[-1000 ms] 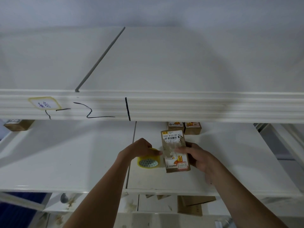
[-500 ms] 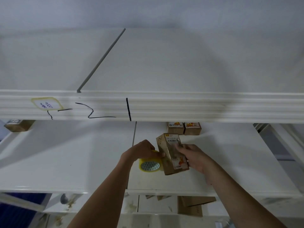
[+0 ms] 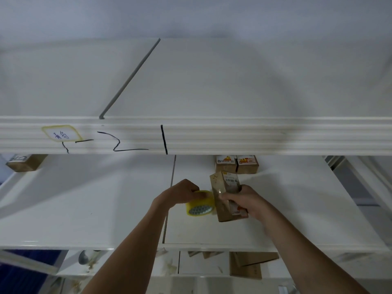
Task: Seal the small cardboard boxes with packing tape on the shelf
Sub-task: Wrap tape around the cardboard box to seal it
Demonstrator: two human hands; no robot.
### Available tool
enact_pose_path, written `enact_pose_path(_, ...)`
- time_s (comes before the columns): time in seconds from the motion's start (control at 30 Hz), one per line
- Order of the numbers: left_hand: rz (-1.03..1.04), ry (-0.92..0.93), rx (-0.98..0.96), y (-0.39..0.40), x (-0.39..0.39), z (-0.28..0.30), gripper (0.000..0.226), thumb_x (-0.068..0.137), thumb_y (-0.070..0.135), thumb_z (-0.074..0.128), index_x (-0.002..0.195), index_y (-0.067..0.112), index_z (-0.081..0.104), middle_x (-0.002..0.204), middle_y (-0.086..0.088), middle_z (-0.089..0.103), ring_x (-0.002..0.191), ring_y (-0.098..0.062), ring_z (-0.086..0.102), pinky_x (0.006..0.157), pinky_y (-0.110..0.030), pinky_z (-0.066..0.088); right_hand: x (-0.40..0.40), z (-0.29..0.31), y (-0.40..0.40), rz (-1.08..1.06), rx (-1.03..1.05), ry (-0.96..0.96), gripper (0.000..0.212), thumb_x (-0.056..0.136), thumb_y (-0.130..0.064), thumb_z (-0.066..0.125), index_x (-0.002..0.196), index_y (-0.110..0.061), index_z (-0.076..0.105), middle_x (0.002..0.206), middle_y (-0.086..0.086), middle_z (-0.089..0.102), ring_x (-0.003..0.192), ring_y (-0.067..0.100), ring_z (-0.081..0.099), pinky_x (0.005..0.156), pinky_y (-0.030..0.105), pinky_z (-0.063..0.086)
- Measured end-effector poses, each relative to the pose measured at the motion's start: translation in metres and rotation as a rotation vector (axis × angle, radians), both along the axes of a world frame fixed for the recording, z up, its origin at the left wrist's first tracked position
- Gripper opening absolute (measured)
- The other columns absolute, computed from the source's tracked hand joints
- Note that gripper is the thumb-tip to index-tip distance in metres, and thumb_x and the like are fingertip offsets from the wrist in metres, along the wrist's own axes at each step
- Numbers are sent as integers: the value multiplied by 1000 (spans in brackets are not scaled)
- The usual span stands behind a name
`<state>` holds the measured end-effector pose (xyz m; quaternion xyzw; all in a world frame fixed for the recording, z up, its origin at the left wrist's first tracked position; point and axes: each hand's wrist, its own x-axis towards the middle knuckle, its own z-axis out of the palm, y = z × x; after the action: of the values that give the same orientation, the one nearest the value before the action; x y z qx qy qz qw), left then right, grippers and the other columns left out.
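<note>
Brown cardboard box (image 3: 226,196), small and oblong, stands tilted mid-shelf near the white shelf (image 3: 84,209) front edge, gripped by the right hand (image 3: 244,201). Left hand (image 3: 182,193) clutches the yellow tape roll (image 3: 200,205) beside it. Taping seems underway; next, draw tape across the seam.

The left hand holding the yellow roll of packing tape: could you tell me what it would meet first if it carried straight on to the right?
Most likely the small brown cardboard box in the right hand; the left hand and yellow tape roll sit right beside it.
</note>
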<state>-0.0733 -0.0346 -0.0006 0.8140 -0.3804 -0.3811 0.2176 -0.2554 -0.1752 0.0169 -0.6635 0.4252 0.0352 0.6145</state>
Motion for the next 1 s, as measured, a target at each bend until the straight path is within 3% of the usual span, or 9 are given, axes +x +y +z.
enact_pose_path(0.07,-18,35,-4,4,3,3,45,89,47,69,60,16,55,64,1,46,63,-12,44,61,-23,34,-4,1,-4,0,12,-5,34,73,-27,87,102,-16,73,88,4,79,83,20,76,81,42,62)
enact_pose_path(0.17,7,106,-29,5,6,6,43,87,45,73,58,17,56,61,2,45,62,-11,43,60,-22,33,-7,3,-7,-21,18,-16,28,75,-24,85,99,-17,73,86,4,79,81,19,76,70,34,62)
enact_pose_path(0.3,39,141,-61,7,9,5,43,84,46,76,58,16,58,58,3,46,63,-12,45,61,-23,34,-6,2,-7,-21,12,-27,31,74,-26,86,101,-17,73,86,3,79,82,19,76,70,35,61)
enact_pose_path(0.5,96,-244,108,2,8,2,56,73,72,70,62,18,59,68,2,58,62,-8,56,60,-20,42,-9,4,-6,-28,45,-106,33,77,-26,84,106,-16,72,90,4,79,86,20,76,76,35,61)
enact_pose_path(0.63,68,-202,165,1,8,5,57,74,73,68,67,17,60,71,2,61,62,-8,58,61,-18,43,-10,5,-7,-6,92,-152,36,80,-25,81,112,-15,70,96,5,78,91,22,75,85,39,60)
enact_pose_path(0.83,71,-146,138,-5,4,7,60,72,74,69,68,15,60,72,-1,59,67,-14,58,68,-25,44,-13,9,-4,6,193,-239,40,85,-17,75,124,-11,65,104,8,77,95,22,74,70,30,56)
enact_pose_path(0.93,62,-69,105,-9,-1,11,59,74,72,68,62,16,56,66,0,53,66,-15,54,66,-27,43,-12,7,-1,-38,318,-341,41,89,-13,69,130,-12,61,114,13,73,105,29,71,78,35,57)
enact_pose_path(1.0,60,-30,71,-13,-5,13,63,73,75,66,72,12,66,75,-4,61,74,-17,60,73,-30,51,-13,10,3,-29,377,-395,33,94,-15,60,126,-10,64,113,14,73,103,28,71,80,36,57)
